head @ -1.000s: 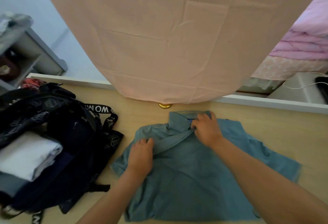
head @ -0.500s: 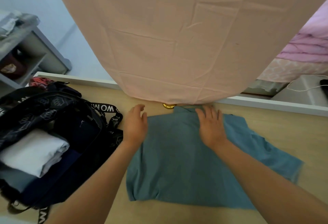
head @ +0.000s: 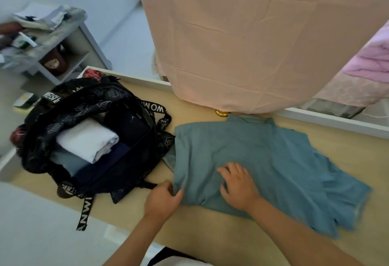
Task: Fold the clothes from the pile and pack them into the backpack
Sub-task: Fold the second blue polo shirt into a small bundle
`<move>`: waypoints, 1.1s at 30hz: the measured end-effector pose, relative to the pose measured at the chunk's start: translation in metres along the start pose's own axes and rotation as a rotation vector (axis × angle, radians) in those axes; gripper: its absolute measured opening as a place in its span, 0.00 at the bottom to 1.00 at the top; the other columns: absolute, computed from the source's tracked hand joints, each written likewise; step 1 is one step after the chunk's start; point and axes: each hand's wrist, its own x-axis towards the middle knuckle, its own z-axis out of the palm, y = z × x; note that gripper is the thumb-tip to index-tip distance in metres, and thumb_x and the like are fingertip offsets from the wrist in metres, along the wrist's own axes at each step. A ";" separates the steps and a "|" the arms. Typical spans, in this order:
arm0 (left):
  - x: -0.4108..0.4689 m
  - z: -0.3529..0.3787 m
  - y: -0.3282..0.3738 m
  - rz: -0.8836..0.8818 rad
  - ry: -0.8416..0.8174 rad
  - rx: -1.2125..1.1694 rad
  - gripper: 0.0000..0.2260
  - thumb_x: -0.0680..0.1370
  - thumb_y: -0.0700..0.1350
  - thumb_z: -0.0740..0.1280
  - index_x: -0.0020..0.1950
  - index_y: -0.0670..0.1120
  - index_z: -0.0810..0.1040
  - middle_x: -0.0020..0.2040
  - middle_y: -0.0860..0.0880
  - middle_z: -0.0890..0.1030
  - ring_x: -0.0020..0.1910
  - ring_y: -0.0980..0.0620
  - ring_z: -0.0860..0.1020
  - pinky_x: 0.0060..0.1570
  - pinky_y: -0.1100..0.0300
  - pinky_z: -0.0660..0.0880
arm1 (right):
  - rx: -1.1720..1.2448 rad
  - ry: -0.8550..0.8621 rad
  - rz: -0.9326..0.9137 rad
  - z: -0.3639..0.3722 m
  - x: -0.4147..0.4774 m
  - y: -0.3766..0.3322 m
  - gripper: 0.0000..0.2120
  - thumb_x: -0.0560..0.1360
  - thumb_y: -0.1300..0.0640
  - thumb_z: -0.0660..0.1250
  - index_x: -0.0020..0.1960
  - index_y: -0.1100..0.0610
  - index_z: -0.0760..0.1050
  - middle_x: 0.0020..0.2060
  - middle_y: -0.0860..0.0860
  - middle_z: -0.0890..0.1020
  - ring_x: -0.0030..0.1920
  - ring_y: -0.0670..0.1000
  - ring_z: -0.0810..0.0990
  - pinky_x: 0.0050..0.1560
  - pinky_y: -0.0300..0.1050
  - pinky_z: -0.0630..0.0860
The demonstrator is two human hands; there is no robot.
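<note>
You are at the folding step. The teal polo shirt (head: 263, 156) lies on the wooden table (head: 210, 240), just beside the open backpack (head: 69, 105). Your left hand (head: 163, 200) pinches its near-left corner. Your right hand (head: 240, 187) presses flat on it, fingers spread, gripping nothing. Next, I think, the loose side at the right needs folding in, with the edges kept aligned.

Your shirt (head: 263, 156) lies on the table (head: 210, 234), with the backpack (head: 84, 105) just left of it and folded clothes (head: 86, 137) inside. Your left hand (head: 163, 200) is at the shirt's near-left corner, your right hand (head: 239, 185) on top.
</note>
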 end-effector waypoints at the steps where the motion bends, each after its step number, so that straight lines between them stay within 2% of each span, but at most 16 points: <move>1: -0.005 0.002 -0.001 0.031 -0.027 -0.051 0.13 0.75 0.55 0.69 0.40 0.45 0.76 0.36 0.49 0.79 0.37 0.49 0.77 0.35 0.55 0.71 | 0.035 -0.035 -0.027 0.002 -0.009 -0.007 0.22 0.68 0.44 0.62 0.59 0.50 0.73 0.52 0.51 0.74 0.52 0.54 0.77 0.51 0.49 0.75; 4: -0.017 0.001 0.003 -0.027 0.001 -0.350 0.08 0.79 0.45 0.66 0.45 0.40 0.78 0.40 0.47 0.81 0.41 0.48 0.78 0.41 0.55 0.72 | 0.017 -0.260 -0.053 0.008 -0.027 -0.017 0.22 0.66 0.37 0.60 0.54 0.49 0.71 0.51 0.51 0.73 0.52 0.53 0.76 0.52 0.49 0.72; 8: -0.016 -0.016 0.013 -0.214 0.082 -0.803 0.11 0.80 0.45 0.59 0.43 0.38 0.71 0.40 0.44 0.76 0.42 0.47 0.74 0.44 0.51 0.71 | 0.021 -0.302 -0.024 0.003 -0.031 -0.018 0.08 0.71 0.51 0.64 0.49 0.53 0.74 0.49 0.54 0.77 0.50 0.56 0.78 0.45 0.46 0.66; 9: -0.014 -0.021 0.014 -0.184 0.083 -0.760 0.12 0.82 0.45 0.57 0.42 0.39 0.70 0.40 0.43 0.76 0.42 0.46 0.74 0.44 0.50 0.72 | 0.039 -0.320 -0.005 0.001 -0.031 -0.018 0.07 0.72 0.53 0.64 0.49 0.53 0.74 0.48 0.54 0.78 0.50 0.56 0.78 0.44 0.45 0.65; 11: -0.015 -0.030 0.015 -0.083 0.053 -0.339 0.12 0.84 0.44 0.55 0.43 0.42 0.70 0.41 0.45 0.76 0.42 0.45 0.75 0.41 0.52 0.67 | 0.100 -0.362 0.033 -0.002 -0.033 -0.019 0.06 0.71 0.55 0.65 0.48 0.54 0.75 0.47 0.53 0.81 0.49 0.56 0.79 0.41 0.43 0.64; 13: -0.019 -0.038 0.012 0.022 -0.086 0.302 0.09 0.83 0.44 0.55 0.53 0.44 0.74 0.50 0.46 0.80 0.49 0.46 0.78 0.44 0.56 0.70 | 0.157 -0.439 0.057 -0.002 -0.037 -0.022 0.09 0.71 0.58 0.66 0.50 0.55 0.79 0.48 0.53 0.83 0.50 0.54 0.80 0.41 0.40 0.66; 15: -0.015 -0.040 0.006 -0.006 -0.243 0.630 0.13 0.81 0.43 0.58 0.65 0.44 0.71 0.62 0.46 0.77 0.60 0.46 0.77 0.54 0.55 0.73 | 0.241 -0.505 0.098 -0.002 -0.042 -0.025 0.10 0.71 0.59 0.67 0.50 0.56 0.83 0.47 0.51 0.85 0.47 0.49 0.81 0.43 0.37 0.69; 16: -0.015 -0.041 0.009 -0.031 -0.267 0.687 0.16 0.81 0.43 0.59 0.68 0.44 0.68 0.64 0.45 0.75 0.63 0.46 0.76 0.57 0.54 0.73 | 0.309 -0.499 0.127 -0.004 -0.043 -0.025 0.09 0.72 0.60 0.67 0.49 0.56 0.83 0.45 0.50 0.85 0.45 0.47 0.80 0.44 0.37 0.71; 18: -0.013 -0.042 0.024 0.079 -0.119 0.698 0.16 0.80 0.43 0.59 0.67 0.44 0.66 0.64 0.45 0.72 0.62 0.46 0.75 0.56 0.54 0.73 | 0.417 -0.376 0.203 -0.008 -0.042 -0.017 0.07 0.74 0.59 0.67 0.48 0.56 0.84 0.44 0.51 0.85 0.45 0.47 0.80 0.49 0.41 0.74; 21: -0.001 -0.027 0.059 0.504 0.055 0.552 0.12 0.77 0.41 0.59 0.61 0.46 0.69 0.59 0.46 0.72 0.59 0.44 0.74 0.50 0.52 0.71 | 0.224 -0.096 0.314 -0.018 -0.043 0.008 0.14 0.74 0.55 0.67 0.58 0.51 0.81 0.56 0.53 0.81 0.58 0.53 0.77 0.60 0.43 0.71; 23: 0.008 -0.010 0.078 0.730 -0.093 0.613 0.20 0.76 0.44 0.62 0.68 0.49 0.68 0.67 0.47 0.68 0.65 0.43 0.69 0.57 0.50 0.69 | 0.059 -0.116 0.407 -0.022 -0.050 0.028 0.22 0.74 0.50 0.66 0.68 0.46 0.73 0.69 0.53 0.71 0.69 0.55 0.69 0.69 0.47 0.67; 24: 0.012 -0.002 0.086 0.751 -0.203 0.667 0.23 0.77 0.46 0.63 0.72 0.51 0.65 0.72 0.47 0.64 0.69 0.43 0.66 0.62 0.48 0.68 | 0.030 -0.181 0.465 -0.022 -0.056 0.038 0.26 0.74 0.48 0.65 0.72 0.44 0.69 0.75 0.52 0.64 0.74 0.55 0.63 0.72 0.50 0.64; 26: 0.022 0.010 0.101 0.607 -0.389 0.755 0.26 0.79 0.51 0.64 0.76 0.53 0.61 0.74 0.48 0.60 0.71 0.43 0.64 0.65 0.45 0.68 | 0.120 -0.286 0.546 -0.023 -0.068 0.060 0.29 0.75 0.48 0.66 0.75 0.43 0.65 0.78 0.51 0.57 0.77 0.55 0.57 0.75 0.55 0.60; 28: 0.032 0.021 0.119 0.550 -0.341 0.864 0.21 0.80 0.53 0.62 0.72 0.50 0.66 0.71 0.46 0.66 0.68 0.44 0.68 0.63 0.47 0.70 | 0.314 -0.219 0.551 -0.025 -0.079 0.081 0.25 0.74 0.55 0.69 0.71 0.49 0.72 0.75 0.54 0.66 0.75 0.56 0.65 0.74 0.49 0.62; 30: 0.040 0.030 0.147 0.583 -0.239 0.935 0.16 0.81 0.51 0.59 0.67 0.48 0.73 0.67 0.45 0.73 0.66 0.45 0.73 0.61 0.51 0.71 | 0.419 -0.024 0.604 -0.033 -0.089 0.099 0.19 0.73 0.64 0.68 0.64 0.56 0.78 0.64 0.57 0.77 0.67 0.58 0.74 0.68 0.43 0.64; 33: 0.045 0.047 0.193 0.732 -0.158 0.854 0.15 0.80 0.48 0.58 0.65 0.47 0.74 0.64 0.46 0.75 0.64 0.45 0.73 0.61 0.52 0.70 | 0.365 0.174 0.814 -0.051 -0.098 0.126 0.16 0.75 0.64 0.67 0.62 0.57 0.79 0.59 0.58 0.78 0.62 0.60 0.75 0.64 0.48 0.67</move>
